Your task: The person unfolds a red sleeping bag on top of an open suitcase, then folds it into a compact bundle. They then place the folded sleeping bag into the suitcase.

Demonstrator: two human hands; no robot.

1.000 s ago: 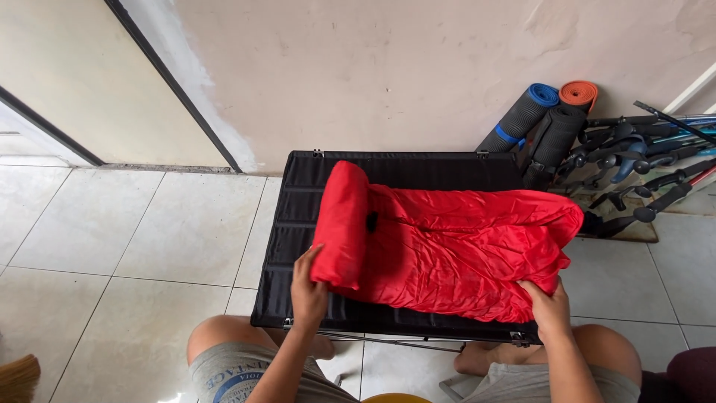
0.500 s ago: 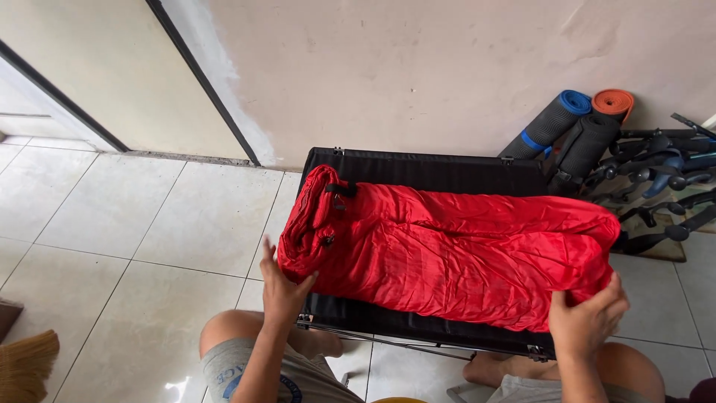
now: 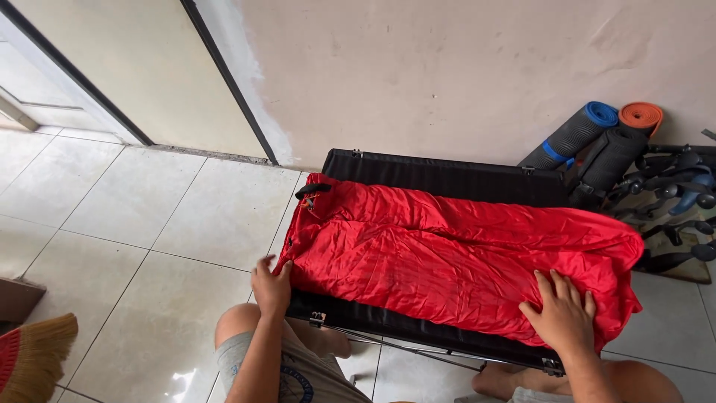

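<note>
In the head view, a red sleeping bag (image 3: 462, 261) lies spread lengthwise over a low black folding cot (image 3: 447, 179) that stands on the tiled floor (image 3: 149, 224) against a pale wall (image 3: 447, 67).

The left hand (image 3: 271, 287) is at the near left corner of the bag. Its fingers are curled onto the red fabric at the edge, but whether they pinch it or only press on it cannot be told from here. The bulk of the bag stretches away to the right of this hand and a little beyond it, toward the wall.

The right hand (image 3: 561, 313) lies flat on the bag near its right end, fingers spread apart and palm down, gripping nothing. The bag runs off to the left of this hand, with a short bunched end just to its right.

Beyond the right hand, against the wall, lean rolled mats (image 3: 597, 138) in grey, blue and orange, beside a heap of dark straps and gear (image 3: 675, 216). Far to the left of the left hand, a broom (image 3: 33, 354) shows at the picture's edge.

Half a second ago the left end of the bag was still bunched into a fold and the right hand was closed on the right edge, lifted off the cot. Now the bag lies flatter and wider, and the right hand has come down open upon it.
</note>
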